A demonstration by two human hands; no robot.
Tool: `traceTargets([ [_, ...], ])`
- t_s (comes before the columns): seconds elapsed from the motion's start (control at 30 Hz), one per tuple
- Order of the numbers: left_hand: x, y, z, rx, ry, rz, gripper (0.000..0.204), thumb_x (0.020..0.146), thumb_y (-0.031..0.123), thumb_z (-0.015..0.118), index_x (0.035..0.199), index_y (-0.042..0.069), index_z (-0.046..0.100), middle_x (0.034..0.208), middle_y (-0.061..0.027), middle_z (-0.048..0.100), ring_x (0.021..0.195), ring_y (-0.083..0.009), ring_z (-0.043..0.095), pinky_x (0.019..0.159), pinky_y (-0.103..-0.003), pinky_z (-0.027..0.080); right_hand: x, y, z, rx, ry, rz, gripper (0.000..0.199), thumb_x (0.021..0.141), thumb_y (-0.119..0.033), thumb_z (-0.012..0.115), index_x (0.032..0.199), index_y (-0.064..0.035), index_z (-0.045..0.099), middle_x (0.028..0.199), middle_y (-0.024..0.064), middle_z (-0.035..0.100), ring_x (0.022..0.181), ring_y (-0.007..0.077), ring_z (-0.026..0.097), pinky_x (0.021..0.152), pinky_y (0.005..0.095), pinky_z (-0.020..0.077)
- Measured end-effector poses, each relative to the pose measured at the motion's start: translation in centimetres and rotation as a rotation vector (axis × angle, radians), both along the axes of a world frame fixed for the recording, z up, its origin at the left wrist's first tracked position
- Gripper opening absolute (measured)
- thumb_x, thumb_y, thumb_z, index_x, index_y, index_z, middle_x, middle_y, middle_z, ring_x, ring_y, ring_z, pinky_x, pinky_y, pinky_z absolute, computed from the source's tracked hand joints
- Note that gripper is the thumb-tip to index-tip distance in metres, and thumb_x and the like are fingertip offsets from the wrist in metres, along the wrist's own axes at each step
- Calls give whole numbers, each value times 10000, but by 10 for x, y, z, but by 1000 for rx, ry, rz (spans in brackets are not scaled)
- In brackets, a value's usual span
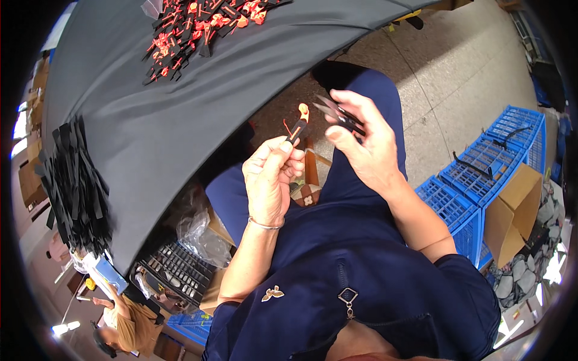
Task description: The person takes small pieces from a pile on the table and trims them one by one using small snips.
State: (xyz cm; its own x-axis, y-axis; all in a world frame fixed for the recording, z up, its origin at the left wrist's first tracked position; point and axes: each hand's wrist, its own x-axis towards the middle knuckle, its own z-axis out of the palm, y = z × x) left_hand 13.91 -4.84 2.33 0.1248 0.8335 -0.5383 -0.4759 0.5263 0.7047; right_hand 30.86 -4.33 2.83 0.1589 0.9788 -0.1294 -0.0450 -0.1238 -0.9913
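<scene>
She's mid-trim, I'd judge: left hand (269,174) pinches one black-and-orange piece (297,125) over her lap, right hand (360,144) grips black snips (337,113) just beside it, while the heap (198,30) on the table (180,114) waits.

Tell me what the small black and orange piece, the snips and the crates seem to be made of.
The piece in the left hand looks like black woven strap with an orange plastic end, smooth and slightly shiny. The snips in the right hand seem to be metal, since the thin blades glint. The crates look like rigid blue plastic with moulded lattice walls.
</scene>
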Motion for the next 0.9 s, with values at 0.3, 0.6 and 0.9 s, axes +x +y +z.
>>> traceTargets([
  [0.3,9,2,6,115,292,-19,125,875,70,586,951,-25,621,760,-65,655,627,-79,593,596,-196,490,0,-9,0,222,-682,102,190,727,-82,734,873,-21,627,696,81,597,611,190,577,547,279,457],
  [0.6,9,9,9,151,429,-70,103,865,36,593,943,-22,626,768,-51,642,667,-67,601,613,-185,500,3,-3,-4,297,-716,97,215,712,-107,752,870,-25,630,698,81,606,601,188,573,531,278,453],
  [0.9,8,15,10,138,398,-130,95,865,44,582,917,-20,629,748,-38,632,632,-55,575,582,-173,476,3,3,-14,435,-777,96,229,672,-134,771,823,-38,628,688,56,613,546,194,528,491,281,415],
])
